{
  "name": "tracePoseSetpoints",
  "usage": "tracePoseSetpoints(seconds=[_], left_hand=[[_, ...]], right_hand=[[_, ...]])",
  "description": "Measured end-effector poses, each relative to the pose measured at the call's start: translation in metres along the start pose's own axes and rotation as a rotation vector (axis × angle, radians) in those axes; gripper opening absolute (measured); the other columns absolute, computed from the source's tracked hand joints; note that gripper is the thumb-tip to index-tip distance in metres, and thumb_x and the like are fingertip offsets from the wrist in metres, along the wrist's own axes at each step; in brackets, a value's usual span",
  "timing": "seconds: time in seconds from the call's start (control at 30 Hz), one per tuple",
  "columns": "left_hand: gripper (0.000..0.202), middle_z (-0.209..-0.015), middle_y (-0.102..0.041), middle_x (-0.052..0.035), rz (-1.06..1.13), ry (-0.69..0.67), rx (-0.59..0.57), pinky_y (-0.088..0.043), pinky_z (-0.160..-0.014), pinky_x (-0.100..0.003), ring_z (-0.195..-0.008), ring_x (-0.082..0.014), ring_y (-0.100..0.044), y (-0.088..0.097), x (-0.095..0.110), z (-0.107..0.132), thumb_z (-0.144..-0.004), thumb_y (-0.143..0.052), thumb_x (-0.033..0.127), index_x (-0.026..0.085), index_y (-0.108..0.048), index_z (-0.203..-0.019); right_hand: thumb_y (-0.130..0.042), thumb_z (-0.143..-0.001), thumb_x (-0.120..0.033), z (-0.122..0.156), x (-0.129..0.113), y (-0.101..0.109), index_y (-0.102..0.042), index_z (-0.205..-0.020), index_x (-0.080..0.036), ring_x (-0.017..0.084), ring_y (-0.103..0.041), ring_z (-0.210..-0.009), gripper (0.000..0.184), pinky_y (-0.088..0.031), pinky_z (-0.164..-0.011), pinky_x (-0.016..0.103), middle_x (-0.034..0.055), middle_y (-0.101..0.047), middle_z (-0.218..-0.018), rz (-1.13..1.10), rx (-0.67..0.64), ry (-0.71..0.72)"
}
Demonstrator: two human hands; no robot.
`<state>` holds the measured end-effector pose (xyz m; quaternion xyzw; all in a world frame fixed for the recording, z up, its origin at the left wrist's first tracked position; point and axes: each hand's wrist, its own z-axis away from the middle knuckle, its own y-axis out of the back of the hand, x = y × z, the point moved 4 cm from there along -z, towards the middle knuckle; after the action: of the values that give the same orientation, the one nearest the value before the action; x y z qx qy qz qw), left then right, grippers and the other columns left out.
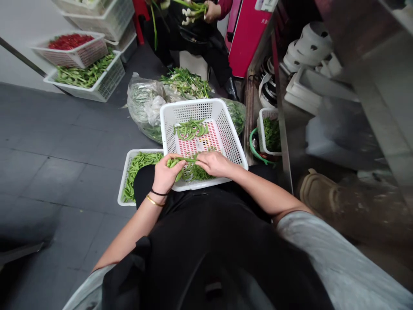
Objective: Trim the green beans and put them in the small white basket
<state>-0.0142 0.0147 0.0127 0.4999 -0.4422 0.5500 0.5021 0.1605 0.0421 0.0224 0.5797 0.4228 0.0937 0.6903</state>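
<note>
My left hand (164, 175) is closed around a few green beans. One green bean (188, 159) stretches from it toward my right hand (213, 163), whose fingers pinch the bean's far end. Both hands are over the near side of a white perforated basket (228, 125) at my lap. A small heap of whole beans (191, 129) lies toward the basket's far side. Thin green trimmings (197, 173) are gathered at its near side, partly hidden under my hands. Beside my left knee, a second white basket (121, 189) holds many green bean pieces.
Beyond the basket lie a plastic bag of greens (145, 101) and a pile of scallions (189, 82). Another person's hand (212, 11) holds scallions there. Stacked baskets (106, 86) of vegetables stand at left. A metal shelf edge (284, 129) runs along the right, near a basket of greens (272, 133).
</note>
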Motion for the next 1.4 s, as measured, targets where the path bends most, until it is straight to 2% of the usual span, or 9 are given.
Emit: tracePoseSetpoints(seconds=[0.13, 0.27, 0.43, 0.53, 0.67, 0.8, 0.93, 1.2, 1.4], left_hand=[[0.028, -0.088, -0.068, -0.0067, -0.186, -0.120, -0.158, -0.046, -0.061, -0.023, -0.081, -0.0201, -0.060, 0.004, 0.021, 0.007, -0.051, -0.077, 0.007, 0.020, -0.070, -0.074], [0.020, -0.055, -0.059, -0.0005, -0.310, -0.072, -0.473, -0.040, -0.053, -0.021, -0.053, -0.0126, -0.050, -0.020, 0.016, 0.007, -0.049, -0.078, 0.008, 0.019, -0.063, -0.054], [0.020, -0.062, -0.064, -0.0027, 0.021, 0.148, -0.145, -0.039, -0.044, -0.021, -0.046, -0.0097, -0.049, -0.007, -0.009, -0.020, -0.063, -0.076, 0.027, 0.015, -0.065, -0.074], [0.023, -0.061, -0.061, -0.0015, 0.314, 0.236, 0.018, -0.029, -0.035, -0.018, -0.039, -0.0058, -0.040, 0.017, -0.022, -0.039, -0.063, -0.075, 0.029, 0.014, -0.061, -0.073], [0.021, -0.055, -0.051, 0.0008, 0.610, 0.376, -0.108, -0.024, -0.033, -0.015, -0.043, -0.0053, -0.039, 0.026, -0.033, -0.054, -0.061, -0.073, 0.027, 0.015, -0.056, -0.065], [0.020, -0.055, -0.048, 0.0008, 0.755, 0.539, -0.231, -0.019, -0.032, -0.014, -0.044, -0.0061, -0.037, 0.012, -0.047, -0.050, -0.059, -0.071, 0.027, 0.016, -0.055, -0.066], [0.028, -0.058, -0.050, -0.0001, 0.782, 0.582, -0.302, -0.021, -0.032, -0.014, -0.046, -0.0074, -0.040, 0.003, -0.055, -0.040, -0.059, -0.073, 0.033, 0.016, -0.060, -0.078], [0.024, -0.054, -0.044, 0.0029, 0.666, 0.590, -0.375, -0.028, -0.033, -0.013, -0.045, -0.0054, -0.041, -0.010, -0.060, -0.033, -0.063, -0.072, 0.020, 0.014, -0.048, -0.062], [0.024, -0.060, -0.056, 0.0001, 0.604, 0.668, -0.363, -0.031, -0.032, -0.014, -0.046, -0.0090, -0.051, -0.019, -0.063, -0.020, -0.063, -0.072, 0.020, 0.014, -0.052, -0.073]], right_hand=[[-0.048, -0.090, -0.030, -0.001, -0.008, -0.005, -0.059, -0.074, -0.016, 0.012, -0.045, -0.056, 0.024, -0.028, -0.056, 0.025, 0.0030, -0.058, -0.066, 0.068, -0.204, 0.127], [-0.046, -0.090, -0.031, -0.004, -0.012, -0.001, -0.060, -0.073, -0.017, 0.012, -0.046, -0.058, 0.026, -0.028, -0.057, 0.024, 0.0017, -0.058, -0.066, -0.031, -0.146, 0.203], [-0.039, -0.094, -0.034, 0.001, 0.015, -0.001, -0.062, -0.075, -0.017, 0.013, -0.053, -0.065, 0.033, -0.036, -0.065, 0.024, 0.0018, -0.059, -0.067, -0.248, 0.162, 0.006], [-0.045, -0.091, -0.033, 0.009, 0.046, -0.010, -0.065, -0.080, -0.018, 0.013, -0.054, -0.064, 0.027, -0.038, -0.066, 0.024, 0.0008, -0.061, -0.067, -0.275, -0.005, -0.094], [-0.071, -0.071, -0.038, -0.009, 0.092, -0.026, -0.063, -0.109, -0.022, 0.017, -0.059, -0.071, 0.041, -0.040, -0.062, 0.024, 0.0033, -0.068, -0.085, -0.105, -0.458, -0.170], [-0.046, -0.090, -0.031, -0.076, 0.141, -0.032, -0.055, -0.120, -0.015, 0.024, -0.061, -0.091, 0.035, -0.044, -0.073, 0.031, 0.0159, -0.062, -0.111, 0.266, -0.202, -0.399], [-0.034, -0.090, -0.011, -0.121, 0.167, -0.060, -0.051, -0.122, -0.010, 0.026, -0.060, -0.097, 0.036, -0.044, -0.079, 0.035, 0.0217, -0.057, -0.119, 0.372, -0.235, -0.426], [-0.036, -0.091, -0.020, -0.082, 0.177, -0.052, -0.060, -0.104, -0.011, 0.019, -0.059, -0.092, 0.029, -0.041, -0.082, 0.027, 0.0113, -0.066, -0.102, 0.216, -0.102, -0.371], [-0.037, -0.090, -0.016, -0.097, 0.185, -0.047, -0.048, -0.127, -0.013, 0.024, -0.060, -0.100, 0.039, -0.044, -0.084, 0.034, 0.0192, -0.059, -0.116, 0.331, -0.157, -0.434]])
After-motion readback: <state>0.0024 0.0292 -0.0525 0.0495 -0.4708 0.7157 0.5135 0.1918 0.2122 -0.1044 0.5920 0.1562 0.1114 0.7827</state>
